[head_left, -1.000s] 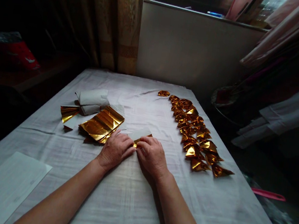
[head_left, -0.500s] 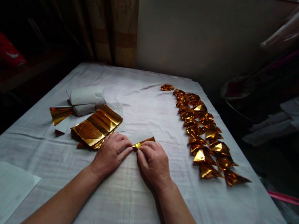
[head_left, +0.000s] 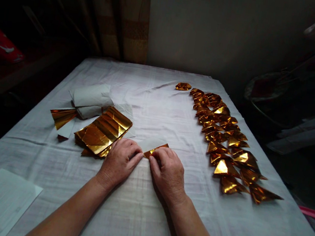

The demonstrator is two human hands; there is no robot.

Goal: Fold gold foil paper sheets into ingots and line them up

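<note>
Foil point(head_left: 150, 151) lies on the white cloth point(head_left: 135, 215), between my operator's two hands. Fingers of the right hand point(head_left: 168, 169) pinch its near edge; on the left hand point(head_left: 120, 158), thumb and forefinger meet at its left end, though I can't tell whether they grip. Left of that hand I see a gold stack point(head_left: 105, 130), pale paper point(head_left: 89, 96) behind it; well right, folded pieces point(head_left: 216, 136) in two rows.

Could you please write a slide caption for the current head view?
Left hand and right hand at a gold sheet, a foil stack on the left, folded gold pieces on the right.
</note>
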